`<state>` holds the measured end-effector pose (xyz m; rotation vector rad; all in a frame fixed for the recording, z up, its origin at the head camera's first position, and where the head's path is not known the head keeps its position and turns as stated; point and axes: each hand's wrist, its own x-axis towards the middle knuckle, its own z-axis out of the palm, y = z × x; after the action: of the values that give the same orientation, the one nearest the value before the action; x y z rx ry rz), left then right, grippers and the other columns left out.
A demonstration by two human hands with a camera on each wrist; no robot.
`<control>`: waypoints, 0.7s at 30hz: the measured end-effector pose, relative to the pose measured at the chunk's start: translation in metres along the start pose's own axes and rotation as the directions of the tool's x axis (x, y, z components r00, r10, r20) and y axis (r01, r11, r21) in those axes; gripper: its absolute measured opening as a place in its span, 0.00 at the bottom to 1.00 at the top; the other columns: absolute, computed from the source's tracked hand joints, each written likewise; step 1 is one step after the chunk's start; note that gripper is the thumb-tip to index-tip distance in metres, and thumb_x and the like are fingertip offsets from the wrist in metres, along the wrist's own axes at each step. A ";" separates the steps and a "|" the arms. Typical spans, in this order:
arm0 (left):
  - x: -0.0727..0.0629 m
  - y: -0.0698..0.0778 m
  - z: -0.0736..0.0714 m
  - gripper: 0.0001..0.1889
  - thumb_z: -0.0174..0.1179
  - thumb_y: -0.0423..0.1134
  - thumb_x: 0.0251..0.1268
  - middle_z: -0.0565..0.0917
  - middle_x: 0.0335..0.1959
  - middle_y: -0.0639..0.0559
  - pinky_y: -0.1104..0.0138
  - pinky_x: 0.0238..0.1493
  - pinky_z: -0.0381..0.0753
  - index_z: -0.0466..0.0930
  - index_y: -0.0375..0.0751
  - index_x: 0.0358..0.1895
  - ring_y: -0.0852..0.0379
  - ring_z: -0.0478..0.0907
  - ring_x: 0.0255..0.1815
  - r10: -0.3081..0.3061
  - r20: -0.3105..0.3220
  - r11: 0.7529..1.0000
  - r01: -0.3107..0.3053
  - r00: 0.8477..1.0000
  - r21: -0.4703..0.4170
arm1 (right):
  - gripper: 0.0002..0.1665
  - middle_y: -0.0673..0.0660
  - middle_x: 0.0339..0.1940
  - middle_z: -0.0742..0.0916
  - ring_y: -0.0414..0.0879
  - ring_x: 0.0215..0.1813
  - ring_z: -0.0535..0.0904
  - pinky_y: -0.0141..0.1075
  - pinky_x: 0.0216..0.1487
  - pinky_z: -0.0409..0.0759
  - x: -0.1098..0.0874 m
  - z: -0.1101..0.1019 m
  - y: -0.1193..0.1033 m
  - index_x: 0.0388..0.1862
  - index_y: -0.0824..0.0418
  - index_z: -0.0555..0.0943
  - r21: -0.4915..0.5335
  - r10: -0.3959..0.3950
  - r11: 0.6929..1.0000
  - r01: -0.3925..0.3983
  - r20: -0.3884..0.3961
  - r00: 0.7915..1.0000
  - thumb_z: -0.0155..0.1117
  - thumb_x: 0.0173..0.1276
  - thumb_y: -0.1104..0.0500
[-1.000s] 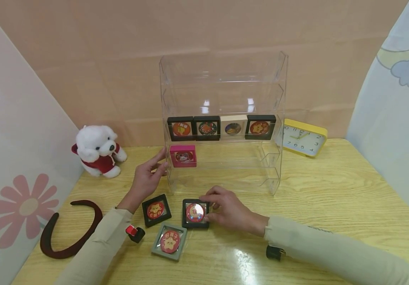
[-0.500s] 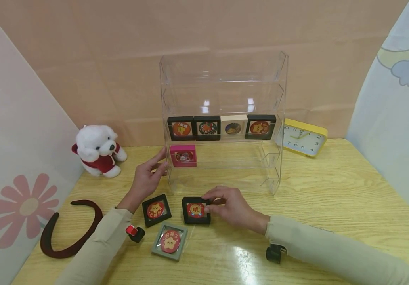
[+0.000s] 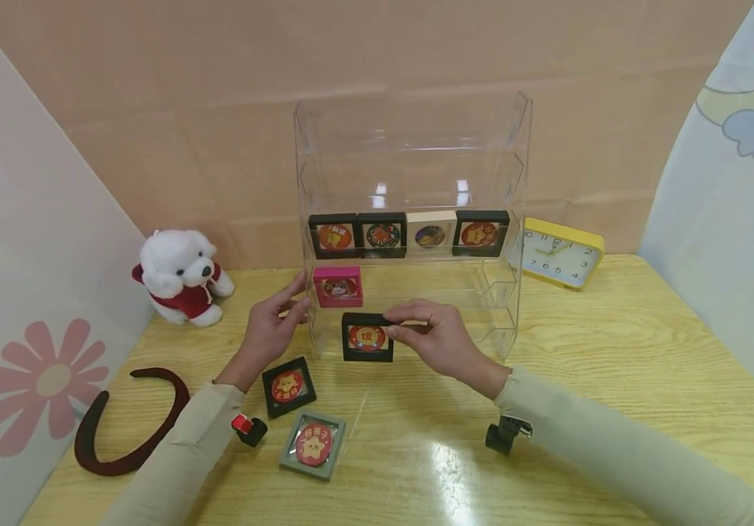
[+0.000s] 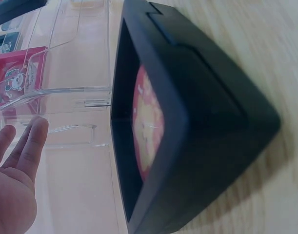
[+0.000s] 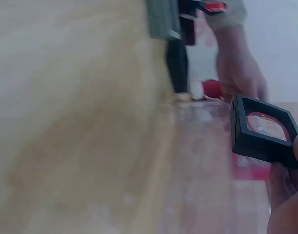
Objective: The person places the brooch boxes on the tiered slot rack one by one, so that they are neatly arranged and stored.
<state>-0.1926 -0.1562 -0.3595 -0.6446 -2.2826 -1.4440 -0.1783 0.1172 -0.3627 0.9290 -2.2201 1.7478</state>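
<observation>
Head view, pinched square black frame (image 3: 367, 338), transparent tiered rack (image 3: 416, 150)

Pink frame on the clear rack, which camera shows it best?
The head view: the pink frame shows there whole, facing the camera. The left wrist view has it at its left edge, behind clear plastic; the right wrist view gives only a blurred patch partly behind the black frame.

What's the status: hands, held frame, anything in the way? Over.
Right hand pinches black badge frame, in front of clear tiered rack. Left hand at rack's left side. Nothing seen between frame and rack.
</observation>
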 end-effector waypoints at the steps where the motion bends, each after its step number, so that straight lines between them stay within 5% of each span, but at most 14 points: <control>1: 0.000 0.000 0.000 0.24 0.53 0.22 0.66 0.73 0.57 0.30 0.55 0.34 0.84 0.65 0.27 0.65 0.37 0.81 0.39 0.001 0.000 1.000 -0.001 1.000 0.001 | 0.11 0.57 0.43 0.85 0.49 0.45 0.82 0.36 0.41 0.83 0.004 -0.003 -0.001 0.42 0.67 0.86 -0.007 -0.011 1.000 0.011 -0.018 1.000 0.68 0.60 0.69; 4: 0.000 0.000 0.001 0.24 0.53 0.21 0.65 0.73 0.57 0.29 0.52 0.34 0.84 0.65 0.25 0.65 0.36 0.81 0.38 0.008 -0.004 1.000 -0.008 1.000 0.013 | 0.10 0.59 0.43 0.85 0.49 0.45 0.82 0.36 0.42 0.83 0.013 -0.010 -0.004 0.42 0.68 0.86 -0.017 -0.035 0.999 0.034 -0.071 0.997 0.67 0.60 0.70; 11: 0.001 -0.032 0.002 0.25 0.54 0.24 0.67 0.74 0.59 0.35 0.55 0.34 0.85 0.66 0.35 0.67 0.41 0.82 0.39 0.006 -0.009 1.000 -0.006 1.000 -0.011 | 0.10 0.61 0.44 0.86 0.49 0.47 0.82 0.35 0.42 0.83 0.035 -0.028 -0.008 0.42 0.70 0.85 -0.062 -0.074 0.996 0.063 -0.183 0.980 0.66 0.60 0.71; 21: 0.000 -0.038 0.002 0.25 0.54 0.27 0.68 0.74 0.60 0.37 0.60 0.34 0.85 0.67 0.38 0.68 0.42 0.82 0.40 0.000 -0.004 1.000 0.000 1.000 -0.024 | 0.10 0.62 0.47 0.85 0.49 0.51 0.79 0.33 0.44 0.82 0.052 -0.033 -0.003 0.42 0.70 0.85 -0.089 -0.084 0.994 0.060 -0.290 0.953 0.67 0.61 0.69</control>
<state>-0.2138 -0.1680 -0.3883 -0.6482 -2.2662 -1.4730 -0.2254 0.1280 -0.3250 0.6736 -2.0235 1.6312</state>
